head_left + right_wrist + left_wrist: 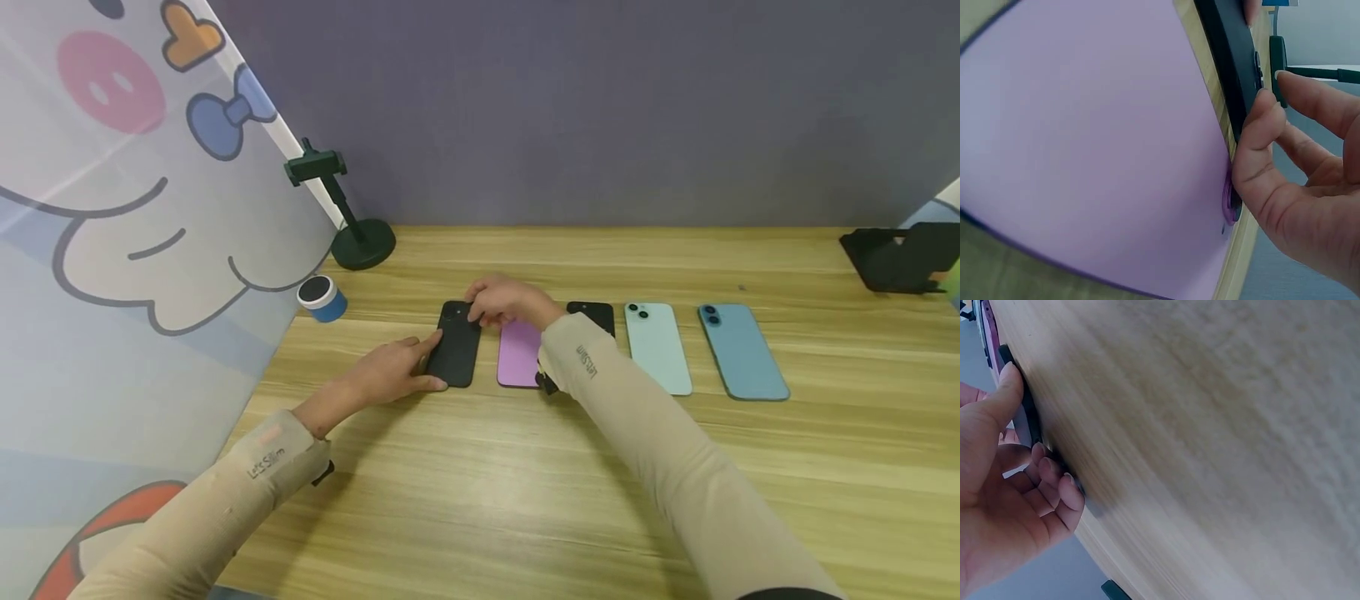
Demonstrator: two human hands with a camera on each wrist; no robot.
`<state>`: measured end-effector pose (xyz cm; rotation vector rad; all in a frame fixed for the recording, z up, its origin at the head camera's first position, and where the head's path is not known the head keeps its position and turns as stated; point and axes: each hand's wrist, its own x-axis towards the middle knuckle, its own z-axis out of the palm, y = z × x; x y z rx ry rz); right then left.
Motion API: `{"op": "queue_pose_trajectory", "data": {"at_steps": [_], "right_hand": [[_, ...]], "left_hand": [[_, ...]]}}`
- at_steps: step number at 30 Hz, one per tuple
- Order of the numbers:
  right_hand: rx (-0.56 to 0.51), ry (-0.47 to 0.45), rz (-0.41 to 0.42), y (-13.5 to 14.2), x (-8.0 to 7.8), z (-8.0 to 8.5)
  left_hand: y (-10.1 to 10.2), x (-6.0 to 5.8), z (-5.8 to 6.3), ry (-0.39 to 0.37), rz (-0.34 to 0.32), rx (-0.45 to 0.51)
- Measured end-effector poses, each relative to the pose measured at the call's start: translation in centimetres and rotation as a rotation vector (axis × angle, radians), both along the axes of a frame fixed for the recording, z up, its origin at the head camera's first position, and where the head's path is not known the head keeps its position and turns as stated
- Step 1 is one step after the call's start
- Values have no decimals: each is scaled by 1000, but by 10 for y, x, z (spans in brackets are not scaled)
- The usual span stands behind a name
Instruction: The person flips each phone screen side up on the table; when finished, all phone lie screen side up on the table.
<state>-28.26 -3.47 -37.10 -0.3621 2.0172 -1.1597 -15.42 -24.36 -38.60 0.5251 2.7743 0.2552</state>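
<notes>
A black phone (454, 346) lies back up on the wooden table, its camera lenses at the far end. My left hand (390, 369) holds its left side, thumb near the lower corner and index finger further up the edge. In the left wrist view, the left thumb (1010, 394) presses the phone's dark edge while the other fingers curl beside it. My right hand (513, 302) pinches the far right corner of the same phone. Directly right of it lies a purple phone (517, 354), partly hidden by my right forearm; it fills much of the right wrist view.
Further right, another black phone (592, 313), a pale mint phone (658, 348) and a blue phone (744, 352) continue the row. A dark green stand (363, 244) and a blue-and-white jar (322, 298) are at the back left. A black holder (896, 260) stands far right.
</notes>
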Motion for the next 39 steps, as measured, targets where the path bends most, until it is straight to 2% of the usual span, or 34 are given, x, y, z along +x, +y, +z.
{"op": "queue_pose_trajectory", "data": {"at_steps": [22, 29, 39], "right_hand": [[-85, -29, 7, 10, -7, -11], [-107, -47, -29, 11, -6, -12], [-159, -21, -77, 16, -3, -13]], "left_hand": [[-4, -3, -1, -29, -39, 34], [-5, -4, -1, -23, -44, 45], [-7, -2, -3, 6, -52, 54]]}}
